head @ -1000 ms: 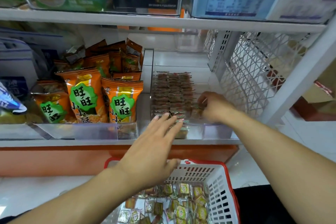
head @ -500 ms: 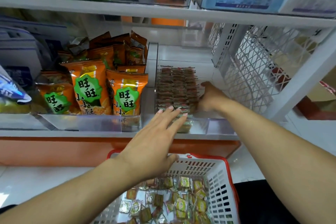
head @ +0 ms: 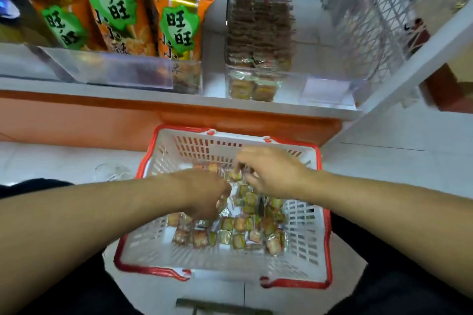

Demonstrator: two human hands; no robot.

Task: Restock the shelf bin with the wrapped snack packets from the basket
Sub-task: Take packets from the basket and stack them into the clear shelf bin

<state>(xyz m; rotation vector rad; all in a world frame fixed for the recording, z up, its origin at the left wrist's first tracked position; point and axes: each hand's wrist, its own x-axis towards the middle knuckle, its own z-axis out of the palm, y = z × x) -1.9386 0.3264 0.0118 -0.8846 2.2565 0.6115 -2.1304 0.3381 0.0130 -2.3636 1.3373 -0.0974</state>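
Several small wrapped snack packets [head: 238, 234] lie loose in a white basket with a red rim [head: 317, 225] on the floor below the shelf. My left hand [head: 204, 194] is down inside the basket, its fingers curled into the pile of packets. My right hand [head: 275, 174] is beside it near the basket's far wall, fingertips pinching a packet. The frame is motion-blurred. Above, the clear shelf bin [head: 330, 87] holds rows of the same packets [head: 258, 33] on its left side; its right side is bare.
Orange snack bags [head: 176, 23] stand in the neighbouring clear bin to the left. A white lattice side panel [head: 368, 25] and a slanted white post [head: 414, 64] bound the shelf on the right. White floor tiles surround the basket.
Both hands have dropped from the shelf bin down into the basket. My head has tilted down, so the basket now fills the middle of the view.
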